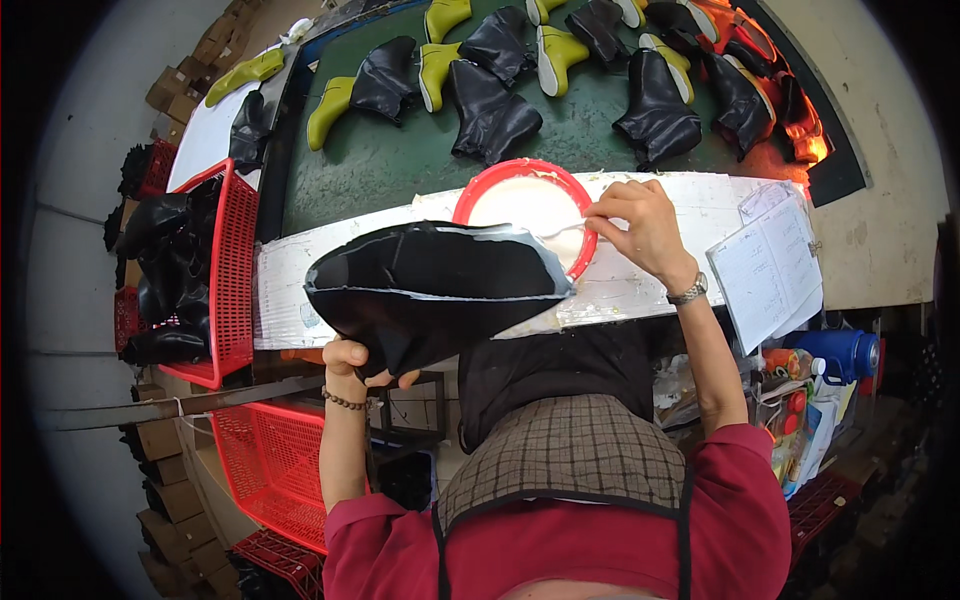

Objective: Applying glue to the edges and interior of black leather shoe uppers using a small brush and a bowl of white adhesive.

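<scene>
I see the black boot upper (430,290) held flat above the near edge of the white desk (690,205), my left hand (350,362) in a closed grip on its underside. My right hand (635,225) pinches a thin brush (560,230) in a narrow grip, its tip over the red bowl (480,190) of white glue just behind the upper. Farther back, black and yellow-green boots (490,110) lie on the green mat, with a red basket (235,260) to the left.

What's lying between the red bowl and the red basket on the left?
In the head view, the black boot piece held up by the left hand fills most of the stretch between the red bowl and red basket, above the white work board.
</scene>
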The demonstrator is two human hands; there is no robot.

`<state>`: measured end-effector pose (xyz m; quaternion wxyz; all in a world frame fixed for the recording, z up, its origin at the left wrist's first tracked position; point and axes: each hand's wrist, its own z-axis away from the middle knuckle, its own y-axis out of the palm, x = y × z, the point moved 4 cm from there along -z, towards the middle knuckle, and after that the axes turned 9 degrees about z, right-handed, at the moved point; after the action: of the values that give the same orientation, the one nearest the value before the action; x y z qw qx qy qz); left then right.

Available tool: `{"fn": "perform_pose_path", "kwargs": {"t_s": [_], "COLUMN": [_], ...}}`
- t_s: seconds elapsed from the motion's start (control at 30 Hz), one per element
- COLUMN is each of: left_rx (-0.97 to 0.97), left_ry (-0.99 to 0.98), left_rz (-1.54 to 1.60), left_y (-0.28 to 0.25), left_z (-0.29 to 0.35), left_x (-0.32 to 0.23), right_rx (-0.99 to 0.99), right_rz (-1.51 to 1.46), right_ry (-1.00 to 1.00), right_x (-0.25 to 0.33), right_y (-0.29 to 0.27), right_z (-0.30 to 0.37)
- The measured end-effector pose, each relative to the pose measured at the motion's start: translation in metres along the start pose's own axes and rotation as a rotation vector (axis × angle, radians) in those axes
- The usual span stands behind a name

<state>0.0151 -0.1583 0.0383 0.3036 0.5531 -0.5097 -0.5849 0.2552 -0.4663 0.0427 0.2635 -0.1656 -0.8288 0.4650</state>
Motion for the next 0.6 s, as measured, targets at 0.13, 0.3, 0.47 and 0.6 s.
{"fn": "perform_pose_path", "kwargs": {"t_s": [0.13, 0.3, 0.47, 0.6], "left_rx": [0.009, 0.068, 0.111, 0.077], "left_ry": [-0.011, 0.029, 0.032, 0.009], "left_rz": [0.068, 0.123, 0.071, 0.019], "left_y": [0.008, 0.022, 0.006, 0.022], "left_z": [-0.005, -0.017, -0.003, -0.016], "left_x": [0.014, 0.024, 0.012, 0.015], "right_rx": [-0.185, -0.282, -0.246, -0.213], "right_rz": [-0.543, -0.533, -0.457, -0.461], "right_ry": [0.072, -0.123, -0.053, 0.009], "right_x": [0.024, 0.051, 0.031, 0.024], "right_y": [-0.025, -0.039, -0.02, -0.022], "right_z": [-0.017, -0.044, -0.019, -0.009]}}
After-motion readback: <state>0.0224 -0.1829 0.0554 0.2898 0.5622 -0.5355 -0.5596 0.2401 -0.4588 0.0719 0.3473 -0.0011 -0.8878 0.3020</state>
